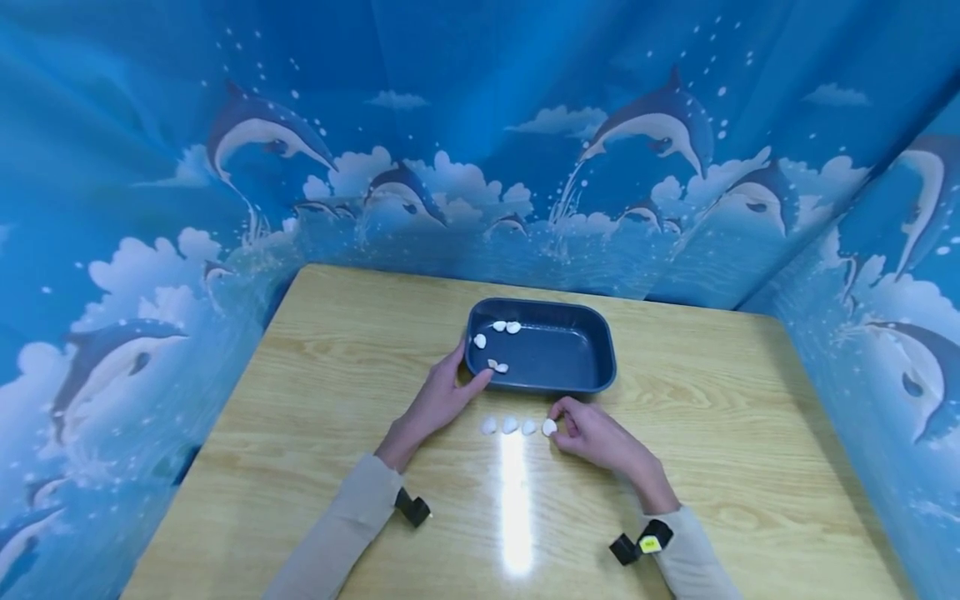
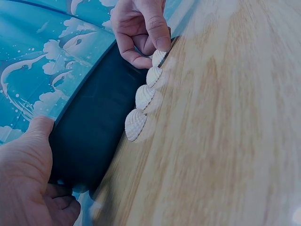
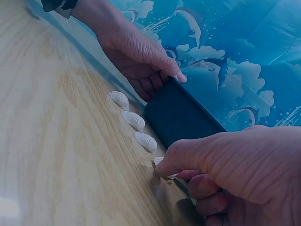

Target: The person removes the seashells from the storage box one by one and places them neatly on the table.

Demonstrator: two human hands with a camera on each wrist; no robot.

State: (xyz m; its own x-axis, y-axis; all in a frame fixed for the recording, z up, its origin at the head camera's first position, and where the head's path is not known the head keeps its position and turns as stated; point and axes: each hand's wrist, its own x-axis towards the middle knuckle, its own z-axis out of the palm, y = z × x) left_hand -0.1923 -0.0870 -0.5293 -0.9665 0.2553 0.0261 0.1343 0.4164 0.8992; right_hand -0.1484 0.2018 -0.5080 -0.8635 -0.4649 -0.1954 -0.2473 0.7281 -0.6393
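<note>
My left hand (image 1: 438,398) grips the near left corner of a dark blue rectangular basin (image 1: 558,388), thumb over the rim and fingers against its outer side. In front of the basin, three white ribbed seashells (image 2: 136,125) lie in a row on the table. At the right end of that row, my right hand (image 1: 596,433) pinches another white seashell (image 1: 550,427) between thumb and forefinger, close to the tabletop. The right wrist view shows this shell partly covered by the fingers. More small white shells (image 1: 480,341) sit inside the basin, toward its left side.
The wood-grain table (image 1: 720,433) extends on both sides of the basin. A blue curtain (image 1: 465,125) printed with dolphins hangs behind it and along both sides. A bright light reflection (image 1: 515,508) falls on the tabletop below the shell row.
</note>
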